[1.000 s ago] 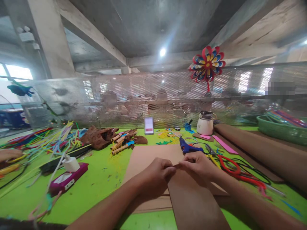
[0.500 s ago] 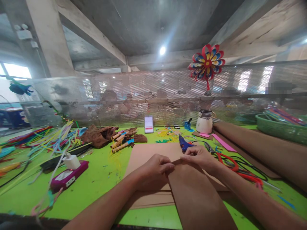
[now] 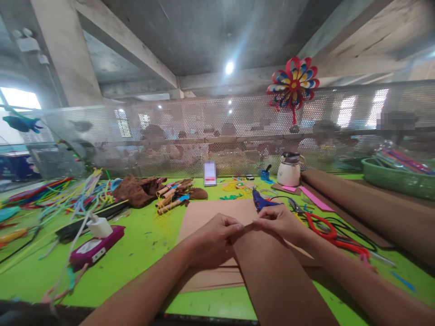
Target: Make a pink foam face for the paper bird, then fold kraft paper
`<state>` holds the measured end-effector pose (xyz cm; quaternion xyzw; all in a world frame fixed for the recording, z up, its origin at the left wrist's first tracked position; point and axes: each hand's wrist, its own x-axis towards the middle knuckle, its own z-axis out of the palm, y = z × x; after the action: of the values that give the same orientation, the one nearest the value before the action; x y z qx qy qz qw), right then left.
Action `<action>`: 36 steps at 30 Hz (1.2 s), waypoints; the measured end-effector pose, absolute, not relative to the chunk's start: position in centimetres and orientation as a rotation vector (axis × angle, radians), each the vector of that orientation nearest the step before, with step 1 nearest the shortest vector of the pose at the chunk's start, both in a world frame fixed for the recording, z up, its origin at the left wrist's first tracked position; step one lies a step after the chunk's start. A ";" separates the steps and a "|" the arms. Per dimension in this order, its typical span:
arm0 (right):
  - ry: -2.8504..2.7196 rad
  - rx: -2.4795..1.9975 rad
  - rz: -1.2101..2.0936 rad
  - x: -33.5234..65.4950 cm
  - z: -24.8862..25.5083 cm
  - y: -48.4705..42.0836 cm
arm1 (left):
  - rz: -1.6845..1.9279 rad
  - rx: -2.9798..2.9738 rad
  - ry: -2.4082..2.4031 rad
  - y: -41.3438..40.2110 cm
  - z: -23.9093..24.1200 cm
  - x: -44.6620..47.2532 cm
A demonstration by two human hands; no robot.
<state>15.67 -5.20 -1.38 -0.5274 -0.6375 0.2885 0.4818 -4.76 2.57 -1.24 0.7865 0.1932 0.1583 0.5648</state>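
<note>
currently, left grip point(image 3: 219, 233): thumb and fingers pinched together on the far edge of a brown sheet point(image 3: 282, 276).
right grip point(image 3: 283, 222): likewise pinched on that edge, just beside the left grip, a short stretch of edge showing between them.
brown sheet: held by both grips, running from them back towards the person.
tan cardboard point(image 3: 200, 213): below both grips and reaching beyond them, lying on the green counter point(image 3: 136, 262).
glue gun point(image 3: 260, 200): blue, just beyond the right grip, which partly hides it.
scissors point(image 3: 351, 247): red-handled, to the right of the right grip.
paper rolls point(image 3: 168, 207): beyond the left grip and to its left, beside crumpled brown material point(image 3: 131, 190).
power strip point(image 3: 97, 250): purple, well left of the left grip, a white plug point(image 3: 100, 227) in it.
phone point(image 3: 210, 173): upright, lit, well beyond both grips.
jug point(image 3: 288, 172): white, dark-topped, beyond the right grip.
flower point(image 3: 294, 85): red, yellow and blue, high beyond the right grip.
</note>
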 end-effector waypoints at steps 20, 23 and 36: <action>-1.508 -1.288 0.791 16.5 -2.5 -4.5 | 0.554 2.213 0.600 2.8 -0.7 -4.6; -1.484 -1.269 0.858 16.7 -2.7 -4.4 | 0.411 1.891 0.526 2.4 -0.7 -4.9; -1.483 -1.265 0.949 16.8 -2.5 -4.5 | 0.397 1.877 0.527 3.4 -1.5 -5.0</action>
<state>16.80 -4.49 -2.48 -0.5158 -0.6046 0.3868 0.4677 -4.98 3.42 -1.55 0.7913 0.2222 0.1674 0.5445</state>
